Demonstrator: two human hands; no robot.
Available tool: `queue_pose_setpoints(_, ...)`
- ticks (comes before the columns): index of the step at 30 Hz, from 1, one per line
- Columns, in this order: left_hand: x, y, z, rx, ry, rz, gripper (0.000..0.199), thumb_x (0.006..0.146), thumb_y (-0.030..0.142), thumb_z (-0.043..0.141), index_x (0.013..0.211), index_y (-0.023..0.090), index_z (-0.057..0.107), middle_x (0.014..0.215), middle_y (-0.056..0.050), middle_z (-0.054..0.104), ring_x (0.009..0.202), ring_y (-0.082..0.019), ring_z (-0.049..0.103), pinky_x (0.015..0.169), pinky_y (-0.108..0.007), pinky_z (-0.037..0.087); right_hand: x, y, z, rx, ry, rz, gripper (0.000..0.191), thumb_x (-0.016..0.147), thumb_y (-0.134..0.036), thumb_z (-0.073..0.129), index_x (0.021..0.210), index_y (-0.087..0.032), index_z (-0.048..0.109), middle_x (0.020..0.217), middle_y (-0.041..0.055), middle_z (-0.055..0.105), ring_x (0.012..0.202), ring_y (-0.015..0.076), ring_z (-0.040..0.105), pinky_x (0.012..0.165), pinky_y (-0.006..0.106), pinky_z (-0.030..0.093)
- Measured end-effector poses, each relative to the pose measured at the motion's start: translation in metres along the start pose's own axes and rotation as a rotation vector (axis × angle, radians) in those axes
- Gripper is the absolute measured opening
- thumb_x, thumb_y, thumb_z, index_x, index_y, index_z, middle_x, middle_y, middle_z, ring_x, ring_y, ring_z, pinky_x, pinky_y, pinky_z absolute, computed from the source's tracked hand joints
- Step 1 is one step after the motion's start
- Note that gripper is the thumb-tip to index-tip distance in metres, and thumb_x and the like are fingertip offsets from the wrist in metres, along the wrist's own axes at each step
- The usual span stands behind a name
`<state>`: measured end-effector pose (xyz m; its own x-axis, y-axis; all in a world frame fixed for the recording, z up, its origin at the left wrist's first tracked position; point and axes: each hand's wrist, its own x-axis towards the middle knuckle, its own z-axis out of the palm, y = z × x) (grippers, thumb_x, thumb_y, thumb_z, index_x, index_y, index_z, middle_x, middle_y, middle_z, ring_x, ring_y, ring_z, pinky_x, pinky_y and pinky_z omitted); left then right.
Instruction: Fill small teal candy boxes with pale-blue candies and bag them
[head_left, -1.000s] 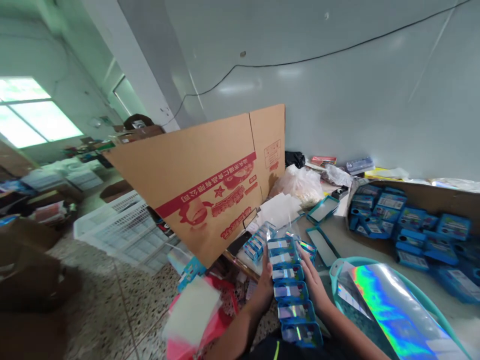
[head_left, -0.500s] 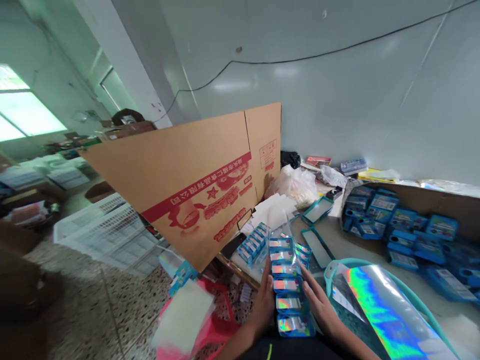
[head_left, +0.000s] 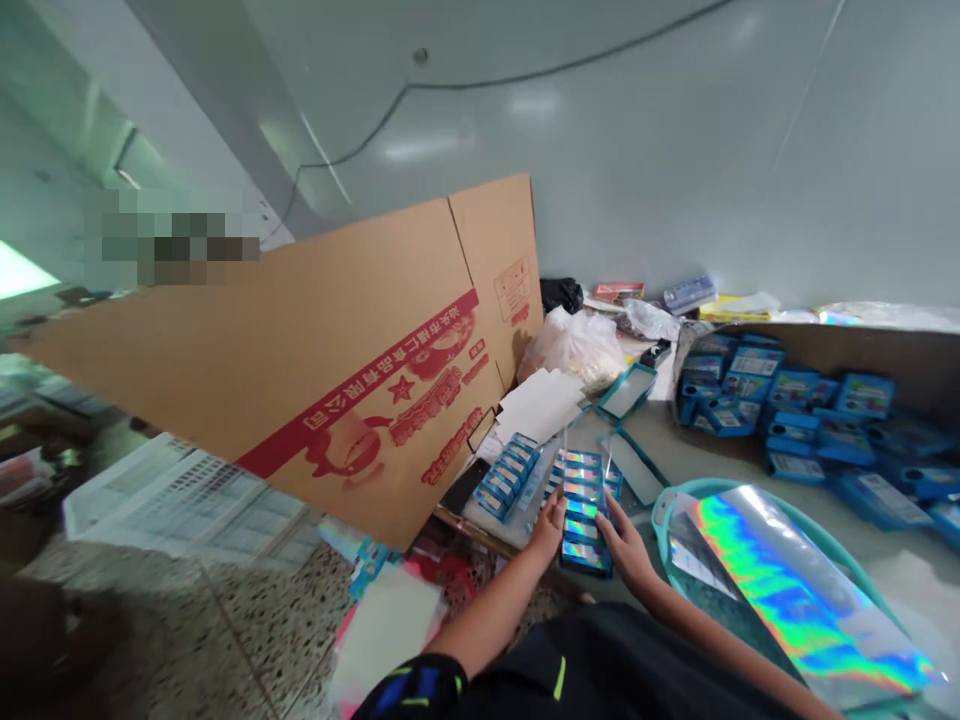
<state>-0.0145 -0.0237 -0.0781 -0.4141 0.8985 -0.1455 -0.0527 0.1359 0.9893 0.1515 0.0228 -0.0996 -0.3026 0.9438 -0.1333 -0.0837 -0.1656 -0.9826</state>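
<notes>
Both hands (head_left: 551, 522) moved blue boxes (head_left: 582, 508) forward (teal basket (head_left: 703, 486) holds iridescent sheet (head_left: 787, 570)).

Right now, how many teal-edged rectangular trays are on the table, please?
2: far tray beside the white sheets, near tray closer to the right hand; others may be hidden.

Box row (head_left: 583, 528) between both hands (head_left: 628, 550)

The strip of packs (head_left: 582, 497) shines like foil; the broad sheet (head_left: 795, 590) is mirror-glossy, above a smooth plastic basin (head_left: 697, 486). The upright panel (head_left: 390, 300) is matt cardboard, the bag (head_left: 574, 345) crinkled thin plastic, the garment (head_left: 600, 665) matt dark cloth.
</notes>
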Motion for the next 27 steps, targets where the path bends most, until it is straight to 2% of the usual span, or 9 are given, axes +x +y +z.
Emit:
queue_pose_setpoints(3, 0.011, -0.007, -0.014, 0.213, -0.101, 0.086, 0.059, 0.092, 0.061, 0.058, 0.131, 0.018, 0.066, 0.141, -0.015, 0.065, 0.134, -0.032, 0.059, 0.118, -0.050, 0.043, 0.001, 0.016, -0.006, -0.044, 0.004, 0.008, 0.076, 0.078, -0.064, 0.072, 0.141, -0.023, 0.063, 0.148, 0.0117, 0.060, 0.141, 0.0364, 0.052, 0.122, 0.058, 0.035)
queue_pose_setpoints(5, 0.016, -0.007, -0.022, 0.359, -0.100, 0.124, 0.050, 0.095, 0.052, 0.058, 0.129, 0.016, 0.065, 0.134, -0.016, 0.069, 0.128, -0.031, 0.064, 0.112, -0.049, 0.048, 0.002, 0.019, -0.011, -0.074, 0.051, 0.004, 0.070, 0.081, -0.065, 0.067, 0.137, -0.023, 0.067, 0.146, 0.0116, 0.062, 0.142, 0.0358, 0.052, 0.123, 0.059, 0.033)
queue_pose_setpoints(7, 0.019, -0.010, -0.026, 0.413, -0.097, 0.090, 0.042, 0.098, 0.042, 0.057, 0.130, 0.016, 0.062, 0.132, -0.017, 0.069, 0.126, -0.029, 0.064, 0.110, -0.046, 0.049, 0.004, 0.021, -0.019, -0.065, 0.047, -0.037, 0.062, 0.087, -0.060, 0.058, 0.138, -0.027, 0.065, 0.144, 0.0088, 0.064, 0.142, 0.0322, 0.051, 0.123, 0.058, 0.032)
queue_pose_setpoints(9, 0.022, -0.017, -0.025, 0.456, -0.114, 0.048, 0.036, 0.099, 0.037, 0.057, 0.129, 0.017, 0.059, 0.131, -0.016, 0.068, 0.122, -0.027, 0.066, 0.106, -0.043, 0.051, 0.006, 0.025, -0.027, -0.074, 0.038, -0.066, 0.061, 0.089, -0.049, 0.057, 0.147, -0.029, 0.056, 0.140, 0.0080, 0.066, 0.135, 0.0289, 0.058, 0.119, 0.057, 0.039)
queue_pose_setpoints(12, 0.024, -0.022, -0.020, 0.626, -0.110, 0.064, 0.027, 0.099, 0.037, 0.056, 0.116, 0.016, 0.061, 0.121, -0.016, 0.067, 0.116, -0.026, 0.065, 0.103, -0.041, 0.051, 0.008, 0.029, -0.035, -0.259, -0.009, -0.141, 0.067, 0.085, -0.033, 0.059, 0.151, -0.025, 0.050, 0.142, 0.0117, 0.062, 0.132, 0.0289, 0.059, 0.114, 0.054, 0.046)
queue_pose_setpoints(17, 0.029, -0.008, -0.011, 0.968, -0.206, 0.171, 0.031, 0.105, 0.035, 0.040, 0.100, 0.016, 0.064, 0.104, -0.015, 0.068, 0.101, -0.027, 0.067, 0.090, -0.037, 0.049, 0.015, 0.022, -0.033, -0.652, 0.074, -0.296, 0.061, 0.089, -0.023, 0.051, 0.149, -0.018, 0.049, 0.144, 0.0183, 0.055, 0.132, 0.0316, 0.055, 0.114, 0.054, 0.044)
queue_pose_setpoints(20, 0.033, 0.003, -0.010, 1.107, -0.321, 0.199, 0.036, 0.105, 0.031, 0.035, 0.098, 0.015, 0.067, 0.099, -0.014, 0.070, 0.094, -0.028, 0.067, 0.087, -0.037, 0.046, 0.018, 0.021, -0.026, -0.751, 0.136, -0.301, 0.047, 0.093, -0.023, 0.046, 0.138, -0.016, 0.057, 0.129, 0.0186, 0.063, 0.120, 0.0311, 0.059, 0.106, 0.050, 0.049)
queue_pose_setpoints(23, 0.037, 0.014, -0.015, 1.223, -0.423, 0.230, 0.036, 0.104, 0.026, 0.034, 0.098, 0.013, 0.068, 0.098, -0.015, 0.070, 0.097, -0.029, 0.066, 0.092, -0.039, 0.043, 0.013, 0.024, -0.022, -0.750, 0.155, -0.268, 0.032, 0.096, -0.023, 0.040, 0.112, -0.017, 0.066, 0.104, 0.0150, 0.068, 0.099, 0.0281, 0.063, 0.093, 0.043, 0.052)
queue_pose_setpoints(27, 0.030, 0.025, -0.025, 1.336, -0.595, 0.276, 0.033, 0.101, 0.024, 0.038, 0.097, 0.011, 0.068, 0.099, -0.018, 0.069, 0.102, -0.030, 0.063, 0.097, -0.042, 0.039, -0.005, 0.025, -0.023, -0.735, 0.119, -0.268, 0.026, 0.096, -0.022, 0.040, 0.097, -0.019, 0.065, 0.095, 0.0118, 0.067, 0.092, 0.0252, 0.061, 0.087, 0.038, 0.052)
